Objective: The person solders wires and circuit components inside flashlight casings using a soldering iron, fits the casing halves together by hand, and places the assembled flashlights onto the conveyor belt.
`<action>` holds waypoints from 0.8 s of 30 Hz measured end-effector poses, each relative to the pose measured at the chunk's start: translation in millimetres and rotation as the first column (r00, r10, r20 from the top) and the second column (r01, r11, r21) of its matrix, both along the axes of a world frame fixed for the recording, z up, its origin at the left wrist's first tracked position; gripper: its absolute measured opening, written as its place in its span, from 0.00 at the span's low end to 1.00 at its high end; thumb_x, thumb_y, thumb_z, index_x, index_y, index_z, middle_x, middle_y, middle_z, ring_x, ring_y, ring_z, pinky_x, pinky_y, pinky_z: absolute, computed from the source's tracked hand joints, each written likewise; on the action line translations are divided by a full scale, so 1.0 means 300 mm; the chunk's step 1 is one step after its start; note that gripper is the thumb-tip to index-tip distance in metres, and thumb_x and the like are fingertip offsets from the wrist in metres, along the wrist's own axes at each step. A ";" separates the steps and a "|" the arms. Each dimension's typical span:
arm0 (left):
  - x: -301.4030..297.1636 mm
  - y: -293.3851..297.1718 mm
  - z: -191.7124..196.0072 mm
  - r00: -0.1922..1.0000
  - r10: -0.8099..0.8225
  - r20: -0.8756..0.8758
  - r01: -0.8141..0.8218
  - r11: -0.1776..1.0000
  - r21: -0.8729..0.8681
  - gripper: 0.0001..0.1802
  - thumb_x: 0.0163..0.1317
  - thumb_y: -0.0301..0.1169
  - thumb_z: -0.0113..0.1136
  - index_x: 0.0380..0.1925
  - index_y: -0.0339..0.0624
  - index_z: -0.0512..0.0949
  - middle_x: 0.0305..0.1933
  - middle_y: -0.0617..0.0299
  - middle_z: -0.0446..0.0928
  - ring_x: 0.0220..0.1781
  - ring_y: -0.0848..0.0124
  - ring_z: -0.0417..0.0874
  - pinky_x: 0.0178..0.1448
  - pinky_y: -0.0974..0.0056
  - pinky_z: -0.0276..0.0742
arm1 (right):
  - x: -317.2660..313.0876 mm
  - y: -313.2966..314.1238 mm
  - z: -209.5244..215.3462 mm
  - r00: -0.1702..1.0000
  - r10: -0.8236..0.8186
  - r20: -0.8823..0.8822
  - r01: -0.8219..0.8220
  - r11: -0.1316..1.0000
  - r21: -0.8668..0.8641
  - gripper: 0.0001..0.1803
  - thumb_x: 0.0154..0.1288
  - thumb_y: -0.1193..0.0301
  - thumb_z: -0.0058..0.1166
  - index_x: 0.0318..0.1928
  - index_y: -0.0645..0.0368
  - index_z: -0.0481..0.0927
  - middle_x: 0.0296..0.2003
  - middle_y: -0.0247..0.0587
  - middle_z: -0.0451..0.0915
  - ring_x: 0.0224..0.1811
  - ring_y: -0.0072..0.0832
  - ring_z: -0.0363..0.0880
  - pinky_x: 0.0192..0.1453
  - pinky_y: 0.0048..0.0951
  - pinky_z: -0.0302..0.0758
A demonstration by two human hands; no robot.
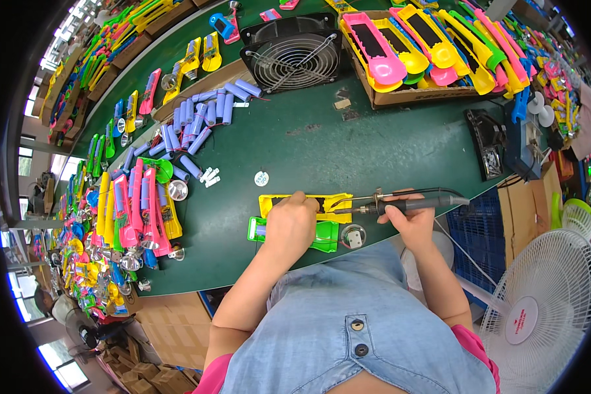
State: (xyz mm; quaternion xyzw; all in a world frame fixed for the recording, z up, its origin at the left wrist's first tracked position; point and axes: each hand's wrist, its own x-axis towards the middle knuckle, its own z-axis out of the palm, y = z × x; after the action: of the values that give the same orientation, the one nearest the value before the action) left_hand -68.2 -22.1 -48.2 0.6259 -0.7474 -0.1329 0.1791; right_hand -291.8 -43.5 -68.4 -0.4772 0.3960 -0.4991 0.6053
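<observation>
My left hand (290, 222) rests on a yellow plastic flashlight shell (335, 202) and a green shell (326, 235) lying side by side at the near edge of the green table (322, 148), pressing them down. My right hand (410, 217) grips a grey soldering iron (419, 203) by its handle. Its metal tip points left and touches the yellow shell near my left fingers. A small round reflector part (352, 236) lies just right of the green shell.
Purple cylindrical battery cells (197, 121) lie scattered at the far left. Coloured shells (138, 210) are piled along the left. A black square fan (294, 54) and a cardboard box of shells (417, 49) stand at the back. A black iron stand (487, 141) sits right; a white floor fan (545, 308) stands lower right.
</observation>
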 end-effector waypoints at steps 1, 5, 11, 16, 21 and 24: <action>0.001 -0.001 -0.001 1.000 -0.006 -0.008 0.006 1.000 -0.001 0.02 0.47 0.23 0.56 0.22 0.39 0.78 0.24 0.56 0.73 0.27 0.58 0.77 0.33 0.59 0.74 | 0.001 -0.004 -0.009 1.000 0.001 0.001 -0.001 1.000 0.001 0.08 0.55 0.82 0.55 0.37 0.68 0.75 0.32 0.44 0.78 0.27 0.25 0.80 0.31 0.22 0.77; 0.002 -0.002 -0.002 1.000 -0.004 -0.031 0.004 1.000 -0.002 0.02 0.47 0.23 0.56 0.22 0.38 0.78 0.25 0.56 0.73 0.27 0.58 0.77 0.32 0.59 0.74 | 0.010 -0.010 -0.042 0.999 0.035 -0.013 -0.035 0.999 0.019 0.09 0.55 0.81 0.55 0.38 0.69 0.75 0.32 0.44 0.78 0.28 0.25 0.80 0.32 0.22 0.77; 0.002 -0.002 -0.001 0.998 0.000 -0.057 0.000 1.000 -0.008 0.02 0.48 0.23 0.57 0.22 0.38 0.78 0.25 0.56 0.74 0.27 0.58 0.78 0.32 0.60 0.74 | 0.026 -0.005 -0.067 0.996 0.056 -0.066 -0.058 0.998 -0.031 0.09 0.57 0.80 0.54 0.39 0.69 0.73 0.32 0.46 0.78 0.26 0.27 0.80 0.32 0.24 0.77; 0.003 -0.001 -0.006 0.997 0.006 -0.071 -0.007 1.000 -0.015 0.01 0.47 0.23 0.57 0.21 0.38 0.78 0.25 0.56 0.74 0.26 0.59 0.78 0.31 0.60 0.74 | 0.029 -0.001 -0.061 0.996 0.054 -0.076 -0.056 0.998 -0.023 0.09 0.57 0.80 0.54 0.39 0.68 0.73 0.31 0.45 0.78 0.27 0.26 0.80 0.33 0.24 0.77; 0.001 -0.001 -0.006 0.998 0.016 -0.064 -0.018 1.000 -0.021 0.01 0.47 0.23 0.57 0.21 0.38 0.78 0.24 0.56 0.73 0.26 0.59 0.77 0.30 0.60 0.73 | 0.023 -0.001 -0.051 0.991 0.094 -0.091 -0.098 0.994 -0.039 0.10 0.56 0.81 0.54 0.40 0.69 0.74 0.34 0.45 0.77 0.29 0.29 0.81 0.34 0.24 0.78; -0.001 -0.001 -0.008 0.997 0.021 -0.069 -0.022 0.999 -0.024 0.01 0.47 0.23 0.57 0.21 0.38 0.78 0.24 0.56 0.73 0.25 0.59 0.77 0.30 0.60 0.73 | 0.015 0.003 -0.049 0.988 0.111 -0.106 -0.116 0.992 -0.046 0.10 0.55 0.82 0.54 0.40 0.69 0.74 0.36 0.46 0.77 0.30 0.30 0.81 0.35 0.25 0.78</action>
State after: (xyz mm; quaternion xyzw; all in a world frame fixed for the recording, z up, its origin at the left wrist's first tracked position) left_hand -68.6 -22.5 -50.6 0.6267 -0.7356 -0.1431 0.2137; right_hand -287.4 -42.7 -83.0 -0.5398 0.3857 -0.4486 0.5988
